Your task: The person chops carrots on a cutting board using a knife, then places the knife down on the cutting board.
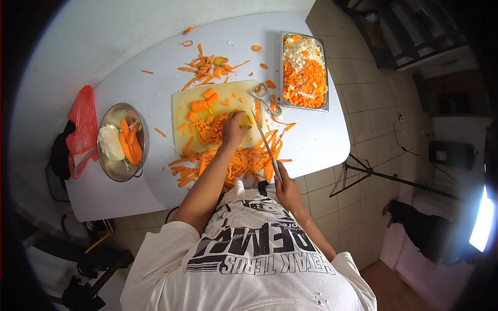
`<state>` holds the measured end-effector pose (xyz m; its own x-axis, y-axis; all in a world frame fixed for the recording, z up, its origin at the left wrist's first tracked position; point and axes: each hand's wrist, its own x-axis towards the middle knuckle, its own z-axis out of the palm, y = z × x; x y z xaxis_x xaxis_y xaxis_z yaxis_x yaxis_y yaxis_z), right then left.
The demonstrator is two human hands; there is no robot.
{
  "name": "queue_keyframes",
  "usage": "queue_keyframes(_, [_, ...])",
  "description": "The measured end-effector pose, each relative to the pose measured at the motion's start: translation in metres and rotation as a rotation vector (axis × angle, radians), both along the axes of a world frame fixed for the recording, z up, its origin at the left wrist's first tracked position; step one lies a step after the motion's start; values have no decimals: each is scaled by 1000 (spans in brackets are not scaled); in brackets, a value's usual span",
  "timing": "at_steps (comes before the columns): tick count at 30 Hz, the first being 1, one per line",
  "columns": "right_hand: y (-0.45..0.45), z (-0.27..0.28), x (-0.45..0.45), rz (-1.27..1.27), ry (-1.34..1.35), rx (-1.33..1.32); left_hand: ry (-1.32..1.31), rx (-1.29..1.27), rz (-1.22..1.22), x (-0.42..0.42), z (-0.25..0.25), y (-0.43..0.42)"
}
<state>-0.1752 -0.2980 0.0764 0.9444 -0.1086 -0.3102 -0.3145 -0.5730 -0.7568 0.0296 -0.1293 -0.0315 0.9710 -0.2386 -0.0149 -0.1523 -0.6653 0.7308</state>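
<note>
Knife (266,142) held firmly in right hand (288,193); left hand (236,128) at carrot pieces (209,130) on cutting board (180,107), its grip unclear

You are in what looks like a kitchen or food-preparation room, judging by the cutting board (180,111), knife (268,145), peeler (265,99), metal tray (306,108) of chopped vegetables (303,78) and steel bowl (119,168) of whole carrots (126,147) on your white table (316,135), above a tiled floor (353,78).

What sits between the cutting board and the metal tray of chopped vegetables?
In the head view, a peeler overlapping the board's edge, plus an orange scrap.
</note>
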Motion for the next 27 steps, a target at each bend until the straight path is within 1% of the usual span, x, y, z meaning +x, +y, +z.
queue_keyframes(3, [1,-4,4,31,-48,-8,118,78,31,4,2,-4])
queue_keyframes(7, [0,-16,7,67,-73,-79,201,47,38,4,4,-3])
queue_keyframes(10, [-2,-19,10,82,-43,-83,150,67,25,3,3,-3])
queue_keyframes(11, [-4,-21,9,92,-85,-102,145,67,48,3,3,-4])
queue_keyframes(14, [-6,-28,8,90,-85,-117,5,26,33,3,-10,-2])
queue_keyframes(18, [-2,-30,7,87,24,-177,-53,-31,72,1,-10,1])
queue_keyframes(19, [-1,-31,6,96,29,-189,-227,-17,173,-2,0,-3])
queue_keyframes(22, [-1,-37,3,88,29,-188,-481,-122,7,-7,25,-30])
queue_keyframes(23, [0,-39,2,89,31,-189,-483,-213,-105,-9,28,-43])
queue_keyframes(24, [0,-42,0,91,29,-192,-441,-296,-234,-11,36,-56])
queue_keyframes(26, [1,-46,0,93,25,-182,-260,-284,-440,-16,39,-73])
queue_keyframes(27, [1,-45,1,91,26,-168,-213,-234,-494,-17,37,-79])
